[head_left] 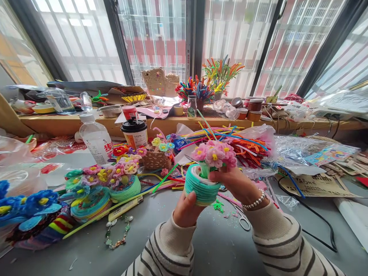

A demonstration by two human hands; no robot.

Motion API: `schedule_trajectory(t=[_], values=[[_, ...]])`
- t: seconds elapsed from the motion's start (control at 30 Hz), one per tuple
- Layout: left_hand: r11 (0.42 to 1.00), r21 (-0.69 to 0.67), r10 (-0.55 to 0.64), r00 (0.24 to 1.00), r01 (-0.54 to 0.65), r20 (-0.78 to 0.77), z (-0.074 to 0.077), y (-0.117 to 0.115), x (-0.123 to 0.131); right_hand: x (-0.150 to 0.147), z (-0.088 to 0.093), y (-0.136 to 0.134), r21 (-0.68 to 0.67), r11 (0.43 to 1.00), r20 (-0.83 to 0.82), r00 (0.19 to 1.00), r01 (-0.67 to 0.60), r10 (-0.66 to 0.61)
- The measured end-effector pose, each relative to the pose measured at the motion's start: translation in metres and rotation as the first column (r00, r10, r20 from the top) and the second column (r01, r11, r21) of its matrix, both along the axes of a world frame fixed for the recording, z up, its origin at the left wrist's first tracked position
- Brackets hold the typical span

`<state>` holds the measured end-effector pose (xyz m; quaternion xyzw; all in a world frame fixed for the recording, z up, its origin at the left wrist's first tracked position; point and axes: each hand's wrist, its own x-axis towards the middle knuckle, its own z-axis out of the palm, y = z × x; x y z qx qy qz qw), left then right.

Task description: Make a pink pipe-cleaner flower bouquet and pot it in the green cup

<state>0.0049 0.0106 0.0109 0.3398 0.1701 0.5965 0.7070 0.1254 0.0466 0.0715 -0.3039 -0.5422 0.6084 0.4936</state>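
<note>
A small round pot (202, 188), wound in teal, green and pale yellow fuzzy cord, is held above the grey table. My left hand (186, 209) wraps round its lower left side, thumb at the front. At the pot's opening, my right hand (235, 184) has its fingers closed on a bunch of pink fuzzy flowers (215, 154) with yellow centres. The flowers stand over the pot, with green stems reaching down to its white inner rim. Part of the right fingers is hidden behind the blooms. A pearl bracelet circles the right wrist.
Finished flower pots (125, 188) stand at the left, beside a water bottle (96, 140) and a lidded cup (134, 134). Scissors (244, 222) and a bead bracelet (117, 237) lie on the table (218, 253). Loose fuzzy stems (250, 147) are heaped behind; a black cable (324, 222) curves at right.
</note>
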Motion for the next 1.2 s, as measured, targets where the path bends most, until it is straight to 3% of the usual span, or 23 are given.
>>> schedule_trajectory(t=[0.23,0.43,1.2], values=[[0.97,0.036,0.239,0.971,-0.239,0.004,-0.015,0.017,0.002,-0.004,-0.004,0.0,0.03,0.985,0.165,0.971,0.172,-0.174],[0.923,0.025,0.384,0.923,-0.383,-0.019,-0.021,0.022,0.002,-0.009,-0.001,-0.005,0.058,0.971,0.199,0.951,0.231,-0.238],[0.943,-0.08,0.321,0.947,-0.322,-0.026,-0.014,0.013,-0.003,-0.01,-0.005,-0.004,0.13,0.976,0.124,0.974,0.175,-0.191]])
